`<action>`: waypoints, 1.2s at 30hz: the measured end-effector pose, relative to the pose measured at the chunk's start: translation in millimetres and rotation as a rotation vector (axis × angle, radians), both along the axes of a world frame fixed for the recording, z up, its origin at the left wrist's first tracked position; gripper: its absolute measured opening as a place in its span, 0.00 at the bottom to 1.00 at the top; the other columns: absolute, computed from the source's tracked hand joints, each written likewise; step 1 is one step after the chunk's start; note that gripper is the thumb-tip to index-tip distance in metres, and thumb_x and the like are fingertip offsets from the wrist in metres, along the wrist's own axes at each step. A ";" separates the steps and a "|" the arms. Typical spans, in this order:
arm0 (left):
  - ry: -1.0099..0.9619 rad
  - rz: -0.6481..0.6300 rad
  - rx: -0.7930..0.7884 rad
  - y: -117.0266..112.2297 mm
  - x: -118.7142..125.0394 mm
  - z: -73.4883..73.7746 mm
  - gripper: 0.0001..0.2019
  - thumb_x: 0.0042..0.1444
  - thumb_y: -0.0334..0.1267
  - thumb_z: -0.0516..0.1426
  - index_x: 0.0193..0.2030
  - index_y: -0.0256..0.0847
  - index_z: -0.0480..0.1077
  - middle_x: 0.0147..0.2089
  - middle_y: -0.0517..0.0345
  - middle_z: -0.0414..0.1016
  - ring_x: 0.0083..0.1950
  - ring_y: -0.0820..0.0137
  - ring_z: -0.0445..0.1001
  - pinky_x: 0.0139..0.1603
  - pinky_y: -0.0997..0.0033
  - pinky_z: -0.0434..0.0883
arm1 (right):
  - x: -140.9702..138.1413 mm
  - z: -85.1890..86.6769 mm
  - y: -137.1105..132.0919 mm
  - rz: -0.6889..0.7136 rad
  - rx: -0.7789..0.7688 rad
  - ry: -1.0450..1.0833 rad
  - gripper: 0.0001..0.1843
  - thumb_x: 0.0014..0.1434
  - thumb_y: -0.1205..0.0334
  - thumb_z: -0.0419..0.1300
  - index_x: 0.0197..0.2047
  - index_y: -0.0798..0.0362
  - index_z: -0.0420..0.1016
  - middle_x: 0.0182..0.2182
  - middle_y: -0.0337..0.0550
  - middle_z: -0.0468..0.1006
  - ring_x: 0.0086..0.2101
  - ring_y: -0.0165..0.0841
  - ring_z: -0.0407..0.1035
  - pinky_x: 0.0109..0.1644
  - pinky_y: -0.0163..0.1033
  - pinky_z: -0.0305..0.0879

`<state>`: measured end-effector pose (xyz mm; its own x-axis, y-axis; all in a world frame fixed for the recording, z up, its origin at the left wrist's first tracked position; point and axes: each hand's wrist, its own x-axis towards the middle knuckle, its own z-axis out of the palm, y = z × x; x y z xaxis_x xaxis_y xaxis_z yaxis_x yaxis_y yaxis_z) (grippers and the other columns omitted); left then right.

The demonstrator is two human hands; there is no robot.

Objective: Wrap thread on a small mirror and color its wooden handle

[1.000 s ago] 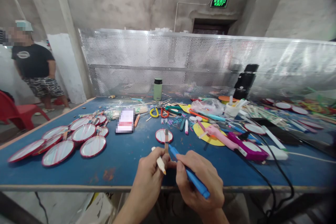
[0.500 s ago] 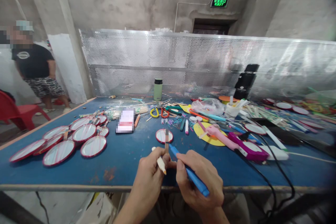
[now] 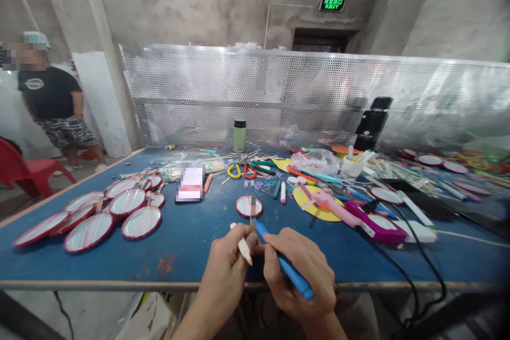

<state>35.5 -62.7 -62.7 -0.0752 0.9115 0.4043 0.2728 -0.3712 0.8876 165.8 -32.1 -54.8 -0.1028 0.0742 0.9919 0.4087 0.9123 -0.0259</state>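
The left hand (image 3: pixel 228 264) is curled shut on a white stick (image 3: pixel 243 248) and a thin wooden strip (image 3: pixel 252 211), which rises upright above its fingertips. The right hand (image 3: pixel 303 275) grips a blue pen (image 3: pixel 285 266), whose tip meets the strip just beside those fingertips. A red-rimmed disc (image 3: pixel 244 206) lies just beyond.

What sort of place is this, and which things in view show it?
Probably a small craft workshop in a bare industrial building. The blue table is strewn with red-rimmed discs, scissors and pens; a perforated metal screen backs it, and a green exit sign hangs on the raw concrete wall.
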 end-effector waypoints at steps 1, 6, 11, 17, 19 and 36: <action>0.002 0.002 0.000 -0.1 0.0 0.1 0.15 0.65 0.42 0.51 0.27 0.39 0.64 0.24 0.65 0.63 0.28 0.74 0.61 0.30 0.80 0.60 | 0.1 -0.2 0.1 0.001 -0.002 0.002 0.09 0.56 0.75 0.60 0.40 0.56 0.75 0.26 0.41 0.79 0.27 0.32 0.75 0.32 0.37 0.73; 0.006 0.010 -0.010 0.0 -0.3 0.8 0.15 0.65 0.42 0.51 0.27 0.39 0.66 0.25 0.64 0.64 0.29 0.73 0.62 0.30 0.79 0.61 | 1.3 -0.7 0.0 -0.037 0.018 0.007 0.09 0.56 0.74 0.60 0.40 0.55 0.75 0.26 0.41 0.79 0.27 0.32 0.76 0.32 0.37 0.74; 0.001 0.008 -0.004 -0.5 0.0 0.8 0.15 0.65 0.42 0.51 0.27 0.39 0.63 0.25 0.64 0.64 0.29 0.74 0.62 0.30 0.80 0.61 | 1.3 -0.4 0.2 -0.037 0.002 -0.003 0.08 0.57 0.73 0.59 0.40 0.54 0.75 0.26 0.41 0.79 0.27 0.33 0.76 0.32 0.37 0.74; -0.004 -0.006 -0.012 -1.0 0.0 0.5 0.15 0.65 0.41 0.50 0.28 0.39 0.65 0.26 0.63 0.67 0.30 0.73 0.64 0.31 0.79 0.61 | 1.6 -1.9 0.5 -0.022 0.024 -0.007 0.09 0.57 0.75 0.59 0.41 0.56 0.75 0.27 0.42 0.79 0.28 0.33 0.76 0.33 0.38 0.74; 0.000 0.001 -0.005 -0.8 -0.3 0.4 0.14 0.65 0.40 0.50 0.27 0.39 0.64 0.25 0.64 0.66 0.29 0.73 0.63 0.30 0.79 0.61 | 1.6 -1.6 0.0 -0.010 0.024 -0.024 0.09 0.57 0.75 0.59 0.41 0.56 0.75 0.27 0.42 0.79 0.28 0.33 0.76 0.32 0.38 0.73; 0.009 -0.009 -0.021 0.5 -0.3 -0.7 0.15 0.66 0.41 0.49 0.29 0.39 0.64 0.26 0.65 0.63 0.29 0.74 0.61 0.31 0.79 0.59 | 0.3 -0.9 -0.1 0.010 0.019 -0.011 0.09 0.57 0.76 0.59 0.40 0.57 0.75 0.27 0.42 0.79 0.28 0.32 0.74 0.33 0.37 0.72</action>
<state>35.2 -62.2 -63.5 -0.0632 0.9206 0.3853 0.2772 -0.3547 0.8930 166.1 -32.2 -55.7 -0.1141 0.0545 0.9920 0.4000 0.9165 -0.0043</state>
